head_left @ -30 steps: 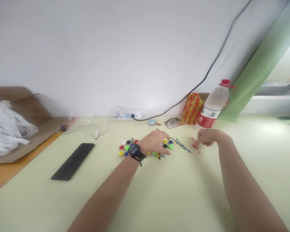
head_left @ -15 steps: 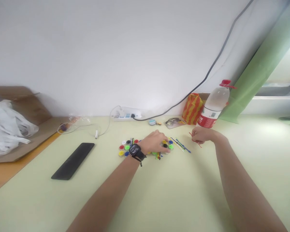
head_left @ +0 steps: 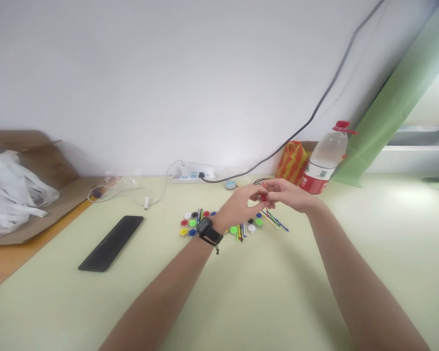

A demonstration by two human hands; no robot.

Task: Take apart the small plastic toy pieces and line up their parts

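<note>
My left hand (head_left: 240,207), wearing a black watch (head_left: 207,230), is raised over the small round pieces with its fingertips closed on a small red piece (head_left: 263,197). Whether that piece is a round cap like those below is hard to make out. My right hand (head_left: 285,194) meets it fingertip to fingertip, pinching thin red strips (head_left: 267,209) that are mostly hidden by fingers. Underneath, several round pieces with coloured tops, such as a green one (head_left: 233,230) and a yellow one (head_left: 183,232), lie on the table. Coloured strips (head_left: 241,232) lie among them, and more strips (head_left: 281,224) lie to the right.
A black slab (head_left: 111,243) lies on the pale green table (head_left: 219,297). At the wall are a power strip (head_left: 188,178), a striped bag (head_left: 292,165) and a large bottle (head_left: 324,163). A white cable (head_left: 164,185) runs left; white plastic bags (head_left: 16,190) fill a cardboard box (head_left: 51,165).
My right hand has moved left and up with the red strips to meet my left hand. My left hand has risen from the round pieces, and a red piece now shows at its fingertips.
</note>
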